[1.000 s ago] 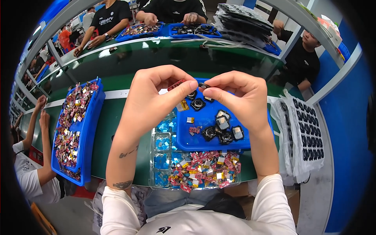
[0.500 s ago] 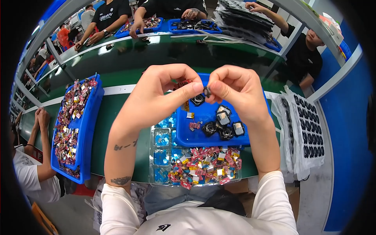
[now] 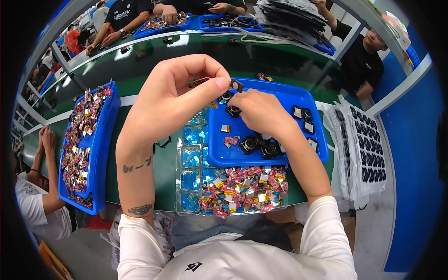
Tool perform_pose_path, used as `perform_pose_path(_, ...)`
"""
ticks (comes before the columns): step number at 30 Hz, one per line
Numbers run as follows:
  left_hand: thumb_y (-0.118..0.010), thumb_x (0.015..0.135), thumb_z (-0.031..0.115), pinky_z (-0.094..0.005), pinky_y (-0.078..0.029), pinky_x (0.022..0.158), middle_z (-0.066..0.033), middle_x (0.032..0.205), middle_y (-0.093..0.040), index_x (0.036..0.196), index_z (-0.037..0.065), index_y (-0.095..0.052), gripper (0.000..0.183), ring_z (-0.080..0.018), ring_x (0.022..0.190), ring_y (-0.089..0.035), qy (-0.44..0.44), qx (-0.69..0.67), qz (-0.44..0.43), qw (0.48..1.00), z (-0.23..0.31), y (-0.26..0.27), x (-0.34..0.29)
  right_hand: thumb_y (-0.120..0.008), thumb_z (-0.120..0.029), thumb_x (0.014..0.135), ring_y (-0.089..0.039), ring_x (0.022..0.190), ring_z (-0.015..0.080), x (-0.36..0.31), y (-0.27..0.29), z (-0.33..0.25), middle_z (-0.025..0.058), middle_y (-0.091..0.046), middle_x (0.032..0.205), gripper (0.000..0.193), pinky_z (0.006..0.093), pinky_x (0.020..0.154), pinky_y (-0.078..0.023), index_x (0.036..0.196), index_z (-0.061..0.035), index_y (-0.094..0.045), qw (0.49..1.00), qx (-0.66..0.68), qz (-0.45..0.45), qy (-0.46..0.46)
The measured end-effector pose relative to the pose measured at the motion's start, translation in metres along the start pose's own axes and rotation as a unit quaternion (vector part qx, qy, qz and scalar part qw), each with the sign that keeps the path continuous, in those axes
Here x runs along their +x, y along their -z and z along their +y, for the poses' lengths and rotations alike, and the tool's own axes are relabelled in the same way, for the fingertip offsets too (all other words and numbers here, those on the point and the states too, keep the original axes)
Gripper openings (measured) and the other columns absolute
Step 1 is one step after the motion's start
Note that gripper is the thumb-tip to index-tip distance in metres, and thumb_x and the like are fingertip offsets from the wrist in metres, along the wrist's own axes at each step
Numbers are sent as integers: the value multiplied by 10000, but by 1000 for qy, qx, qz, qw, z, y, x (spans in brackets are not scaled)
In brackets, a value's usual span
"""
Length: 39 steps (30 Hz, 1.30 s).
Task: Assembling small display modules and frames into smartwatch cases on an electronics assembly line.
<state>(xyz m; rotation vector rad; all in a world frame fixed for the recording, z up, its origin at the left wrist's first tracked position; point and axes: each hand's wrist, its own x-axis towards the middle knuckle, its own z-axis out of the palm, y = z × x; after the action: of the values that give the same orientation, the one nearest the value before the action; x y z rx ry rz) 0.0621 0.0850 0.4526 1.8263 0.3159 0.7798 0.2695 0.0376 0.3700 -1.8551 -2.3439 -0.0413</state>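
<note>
My left hand (image 3: 182,91) is raised above the far left part of a blue tray (image 3: 305,91), thumb and forefinger pinched. A small black squarish part (image 3: 236,85) sticks out past those fingertips, and a red circuit board (image 3: 199,82) shows behind the thumb. My right hand (image 3: 263,112) is lowered over the tray, back of the hand up, fingers bent down by a round black housing (image 3: 233,111). Its fingertips are hidden, so a grip cannot be made out. More black housings (image 3: 269,149) lie below the right hand, beside a loose red board (image 3: 230,140) and a small silver battery (image 3: 226,128).
A clear compartment tray (image 3: 190,179) in front of me carries a heap of red boards with batteries (image 3: 247,189). At left stands another filled blue tray (image 3: 100,186). White sheets of black parts (image 3: 371,144) stand at right. Co-workers sit around the green bench (image 3: 144,74).
My right hand has come away from the left and dropped into the blue tray. My left hand has shifted slightly left and up, still pinching. Housings at the tray's right side are now uncovered.
</note>
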Motion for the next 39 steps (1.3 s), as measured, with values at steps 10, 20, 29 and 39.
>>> perform_pose_path(10, -615, 866, 135, -208, -452, 659, -21, 778, -600, 852, 3, -596, 135, -63, 713, -563, -19, -2, 25, 1000, -1, -1, -1, -616, -71, 738, -629, 768, 272, 4, 5, -2, 109, -671, 909, 255, 387, 683, -503, 986, -74, -676, 998, -4, -57, -11)
perform_pose_path(20, -640, 839, 97, -177, -446, 543, -80, 930, -631, 827, -16, -627, 114, -62, 596, -561, -19, 40, 91, 995, -10, -9, 4, -576, -66, 805, -614, 716, 104, 4, 33, -18, 39, -643, 770, 201, 248, 630, -497, 968, 25, -651, 787, 611, 60, -56)
perform_pose_path(29, -652, 807, 70, -168, -439, 541, -118, 1119, -626, 795, -42, -652, 113, -36, 623, -548, -32, 191, 130, 972, -13, -17, 5, -646, -63, 816, -644, 719, 110, -8, 49, -32, 90, -668, 845, 258, 218, 615, -525, 1048, 48, -623, 741, 657, 120, -61)
perform_pose_path(39, -641, 805, 46, -184, -467, 610, -137, 1089, -643, 810, -64, -661, 112, -56, 710, -584, -32, 180, 155, 971, -14, -25, 5, -604, -2, 843, -663, 815, 162, -10, 47, -35, 146, -662, 940, 276, 255, 724, -567, 1100, 97, -580, 707, 689, 158, -23)
